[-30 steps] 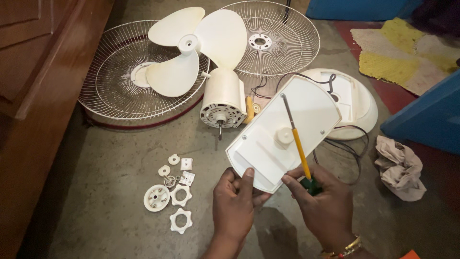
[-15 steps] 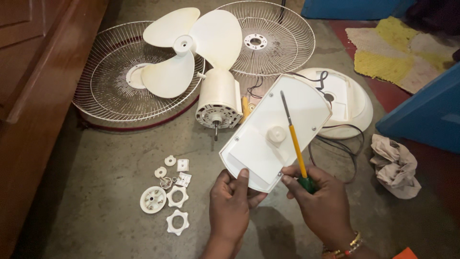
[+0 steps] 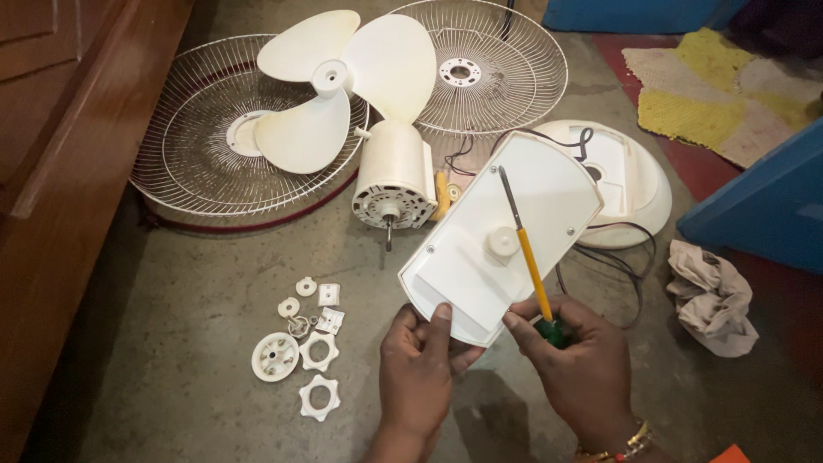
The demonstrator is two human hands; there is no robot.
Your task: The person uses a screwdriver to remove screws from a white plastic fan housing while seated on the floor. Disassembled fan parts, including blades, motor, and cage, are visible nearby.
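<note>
We look steeply down from head height, close over our left hand (image 3: 417,364) and right hand (image 3: 583,364); beyond our fingers (image 3: 523,324) the concrete floor (image 3: 171,343) stretches ahead.

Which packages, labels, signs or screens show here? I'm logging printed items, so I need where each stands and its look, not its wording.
None can be made out: no package, label, sign or screen shows on the grey concrete floor, the dismantled white plastic fan parts or the white plastic cover panel in the hands.
</note>
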